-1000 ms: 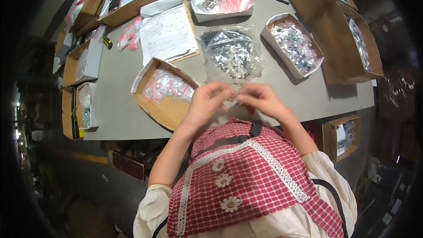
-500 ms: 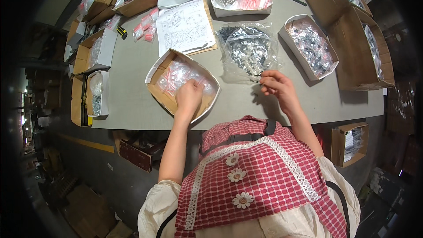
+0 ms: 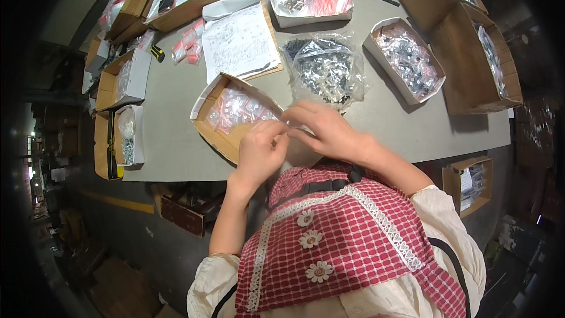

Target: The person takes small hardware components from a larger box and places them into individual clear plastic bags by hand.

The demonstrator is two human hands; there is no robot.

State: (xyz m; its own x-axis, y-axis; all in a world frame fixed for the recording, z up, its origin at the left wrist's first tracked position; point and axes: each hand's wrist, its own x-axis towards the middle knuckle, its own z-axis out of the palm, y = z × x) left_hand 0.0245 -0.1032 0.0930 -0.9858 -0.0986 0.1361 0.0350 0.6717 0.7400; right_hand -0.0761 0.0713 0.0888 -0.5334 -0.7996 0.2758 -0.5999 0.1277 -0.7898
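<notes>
My left hand point(image 3: 259, 148) and my right hand point(image 3: 329, 132) meet over the near right rim of an open cardboard box point(image 3: 207, 129). The fingers of both are pinched close together; what they hold between them is too small and hidden to name. In that box lie small clear zip bags point(image 3: 238, 108) with red edges and little white round pieces inside. Just beyond my right hand, a large clear plastic bag point(image 3: 329, 68) full of small black and silvery parts lies on the grey table point(image 3: 170, 141).
Behind are printed drawing sheets point(image 3: 241, 47), red-edged bags point(image 3: 189, 42), a yellow-black utility knife point(image 3: 157, 53) and a box of metal parts and bags point(image 3: 312, 3). To the right stand a white box of filled bags point(image 3: 406, 62) and tall cartons point(image 3: 479, 62); more boxes point(image 3: 123, 76) line the left.
My left hand has come out from among the small bags toward me. My right hand has moved left from the large bag's edge to meet it.
</notes>
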